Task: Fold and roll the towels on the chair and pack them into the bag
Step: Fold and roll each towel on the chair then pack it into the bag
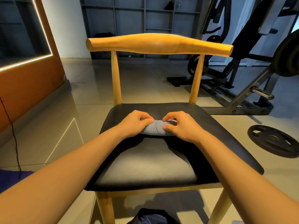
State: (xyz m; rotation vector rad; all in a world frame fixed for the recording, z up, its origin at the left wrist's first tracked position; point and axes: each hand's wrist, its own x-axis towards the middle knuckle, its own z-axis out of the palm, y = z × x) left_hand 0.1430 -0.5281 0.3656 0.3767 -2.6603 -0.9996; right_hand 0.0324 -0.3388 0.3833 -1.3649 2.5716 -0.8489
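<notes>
Towel first: a small grey-blue cloth towel (155,128), rolled into a short cylinder, lies crosswise on the black padded seat of the wooden chair (145,164), nearer the seat's back edge than its front. Both hands grip it, fingers curled over the top and thumbs against the near side: the left hand (135,122) on the roll's left end, the right hand (181,123) on its right end. Below the seat's front edge, a dark bag (152,217) sits on the tiled floor.

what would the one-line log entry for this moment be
step: roll towel | left hand: grips towel | right hand: grips towel | place: chair seat
</notes>
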